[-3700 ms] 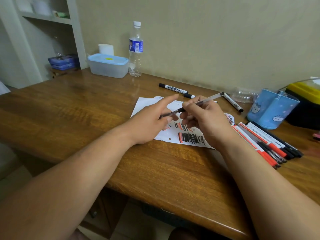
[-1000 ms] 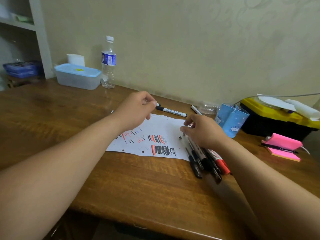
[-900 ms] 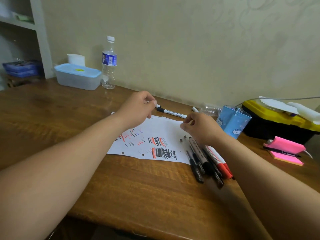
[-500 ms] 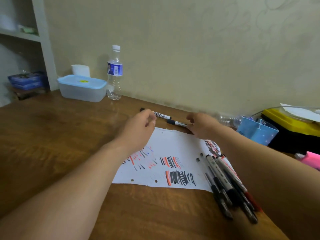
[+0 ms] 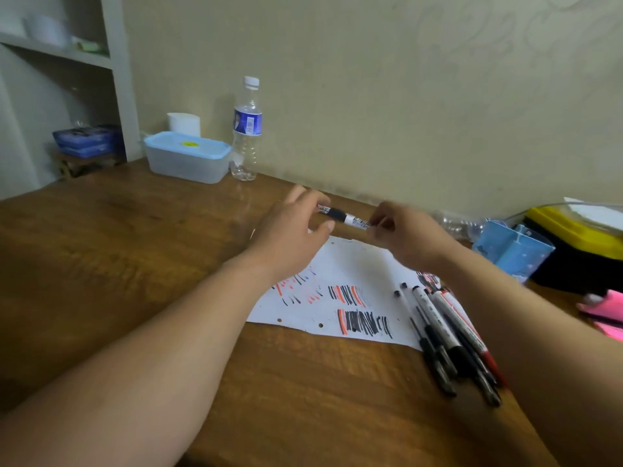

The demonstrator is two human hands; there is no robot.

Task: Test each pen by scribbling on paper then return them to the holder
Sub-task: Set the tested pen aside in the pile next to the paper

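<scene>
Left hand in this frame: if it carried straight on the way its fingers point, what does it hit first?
The marker, at its black cap end; the right hand pinches the white end. The left hand looks almost on it, though blur leaves the depth between them unclear.

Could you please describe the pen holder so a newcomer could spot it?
Follow the wooden desk to its right end by the wall. Beside the yellow-lidded black box stands the holder: a light blue angular cup, the only blue thing there.
</scene>
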